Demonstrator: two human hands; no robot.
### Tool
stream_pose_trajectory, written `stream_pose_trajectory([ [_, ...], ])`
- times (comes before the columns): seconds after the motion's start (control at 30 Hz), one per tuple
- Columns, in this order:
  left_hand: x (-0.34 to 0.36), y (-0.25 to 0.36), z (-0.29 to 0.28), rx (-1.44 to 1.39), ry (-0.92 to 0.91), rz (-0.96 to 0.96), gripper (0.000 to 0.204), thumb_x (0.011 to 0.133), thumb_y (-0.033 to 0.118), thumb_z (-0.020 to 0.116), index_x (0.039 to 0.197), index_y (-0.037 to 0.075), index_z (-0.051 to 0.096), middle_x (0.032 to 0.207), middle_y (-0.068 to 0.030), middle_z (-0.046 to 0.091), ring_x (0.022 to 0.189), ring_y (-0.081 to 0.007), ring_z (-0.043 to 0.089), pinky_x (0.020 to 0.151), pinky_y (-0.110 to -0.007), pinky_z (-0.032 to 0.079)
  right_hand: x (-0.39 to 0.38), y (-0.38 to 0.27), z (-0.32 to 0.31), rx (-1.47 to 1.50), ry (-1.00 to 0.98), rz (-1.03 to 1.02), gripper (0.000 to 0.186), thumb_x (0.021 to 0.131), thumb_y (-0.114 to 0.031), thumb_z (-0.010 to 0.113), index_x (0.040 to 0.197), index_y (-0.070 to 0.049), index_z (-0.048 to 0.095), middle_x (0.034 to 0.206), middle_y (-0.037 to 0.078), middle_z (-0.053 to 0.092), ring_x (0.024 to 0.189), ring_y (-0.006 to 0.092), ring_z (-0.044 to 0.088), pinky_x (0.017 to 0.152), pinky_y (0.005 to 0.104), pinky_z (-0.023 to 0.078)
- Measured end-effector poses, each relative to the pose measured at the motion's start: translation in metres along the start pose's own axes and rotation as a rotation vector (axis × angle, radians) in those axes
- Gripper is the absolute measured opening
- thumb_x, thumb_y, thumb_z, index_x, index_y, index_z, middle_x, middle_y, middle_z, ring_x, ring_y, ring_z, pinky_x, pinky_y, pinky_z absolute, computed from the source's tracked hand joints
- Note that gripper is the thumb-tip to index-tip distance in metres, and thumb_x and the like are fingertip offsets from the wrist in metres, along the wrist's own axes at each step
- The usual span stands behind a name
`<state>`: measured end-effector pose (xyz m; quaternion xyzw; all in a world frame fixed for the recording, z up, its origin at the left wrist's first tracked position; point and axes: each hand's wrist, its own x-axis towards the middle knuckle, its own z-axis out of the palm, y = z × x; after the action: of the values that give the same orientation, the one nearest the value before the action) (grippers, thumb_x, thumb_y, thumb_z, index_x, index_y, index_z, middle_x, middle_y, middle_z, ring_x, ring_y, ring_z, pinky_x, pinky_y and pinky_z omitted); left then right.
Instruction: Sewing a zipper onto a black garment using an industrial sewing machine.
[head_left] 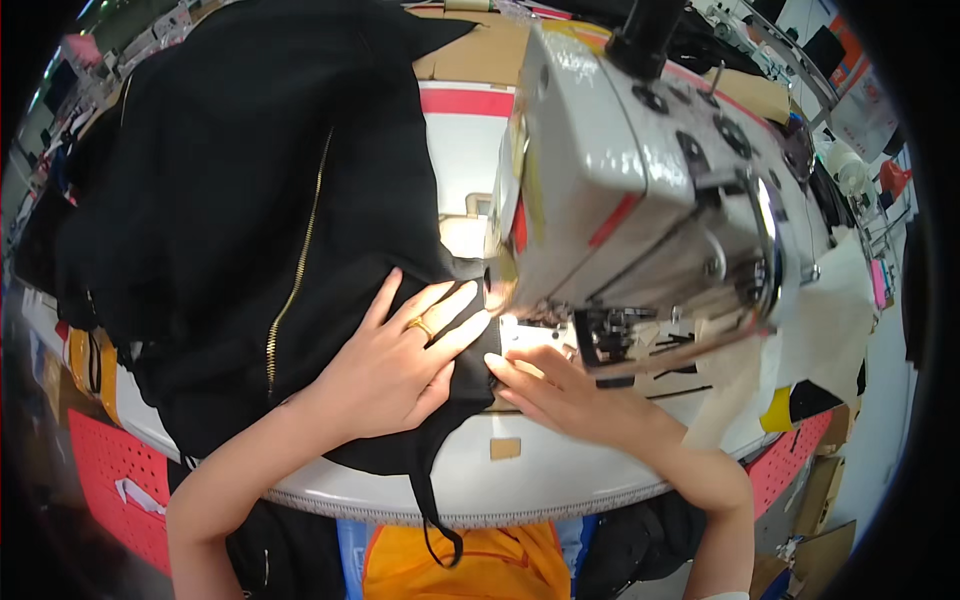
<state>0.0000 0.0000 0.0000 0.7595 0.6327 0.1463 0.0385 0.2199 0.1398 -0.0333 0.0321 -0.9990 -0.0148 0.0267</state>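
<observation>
A large black garment (230,200) covers the left side of the white sewing table (560,480). A gold-toothed zipper (297,270) runs down its middle. My left hand (405,350) lies flat on the garment, fingers spread toward the sewing machine (600,160); a gold ring is on one finger. My right hand (550,390) is at the garment's right edge, beside the machine's needle area. Its thumb rests against the black cloth, while the other fingers are partly hidden under the machine head. A narrow black strip (428,510) hangs from the garment over the table's front edge.
A measuring tape (480,518) follows the table's curved front edge. Dark thread scraps (675,355) lie right of the needle area. Pale cloth (740,380) hangs at the machine's right. Red perforated panels (120,490) stand below the table, and orange cloth (465,565) lies below its front edge.
</observation>
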Motion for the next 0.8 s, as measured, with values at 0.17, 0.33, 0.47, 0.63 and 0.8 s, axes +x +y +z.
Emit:
stream_pose_trajectory([
  [0.17,0.014,-0.015,-0.003,-0.146,0.074,0.003,0.046,0.080,0.013,0.055,0.126,0.006,0.054,0.134,-0.0167,0.049,0.129,-0.0297,0.042,0.109,-0.058,0.024,0.017,0.005,-0.016,-0.017,-0.071,0.116,0.042,0.098,-0.027,0.044,0.124,0.004,0.050,0.126,0.010,0.055,0.109,0.0114,0.055,0.084,0.0275,0.050],
  [0.33,0.019,-0.023,0.005,-0.054,0.082,0.035,0.044,0.074,0.009,0.055,0.119,0.006,0.058,0.132,-0.0151,0.050,0.129,-0.0289,0.041,0.110,-0.057,0.022,0.013,0.001,-0.005,0.134,0.098,0.248,0.041,0.093,-0.028,0.054,0.129,-0.011,0.051,0.117,0.005,0.060,0.096,0.0169,0.061,0.079,0.0304,0.050],
  [0.47,0.013,-0.018,-0.019,-0.093,0.020,0.203,0.040,0.074,0.004,0.058,0.113,0.009,0.062,0.122,-0.0048,0.057,0.121,-0.0233,0.047,0.111,-0.052,0.025,0.020,0.001,-0.023,0.020,0.198,0.192,0.042,0.089,-0.025,0.059,0.128,-0.012,0.053,0.107,0.001,0.061,0.095,0.0135,0.060,0.078,0.0287,0.049],
  [0.63,0.011,-0.013,-0.017,-0.110,0.037,0.212,0.034,0.077,0.008,0.057,0.109,0.011,0.066,0.119,-0.0026,0.060,0.114,-0.0194,0.054,0.110,-0.048,0.031,0.017,0.002,-0.007,0.129,0.144,0.302,0.045,0.083,-0.023,0.064,0.127,-0.015,0.055,0.105,0.000,0.062,0.092,0.0152,0.062,0.072,0.0291,0.051],
  [0.8,0.000,-0.009,-0.013,-0.127,0.047,0.219,0.035,0.077,0.006,0.056,0.110,0.013,0.066,0.117,-0.0040,0.062,0.113,-0.0208,0.056,0.110,-0.045,0.033,0.016,-0.029,-0.012,0.063,0.388,0.339,0.019,0.085,-0.023,0.062,0.093,-0.007,0.062,0.082,0.010,0.060,0.071,0.0269,0.062,0.059,0.0374,0.048],
])
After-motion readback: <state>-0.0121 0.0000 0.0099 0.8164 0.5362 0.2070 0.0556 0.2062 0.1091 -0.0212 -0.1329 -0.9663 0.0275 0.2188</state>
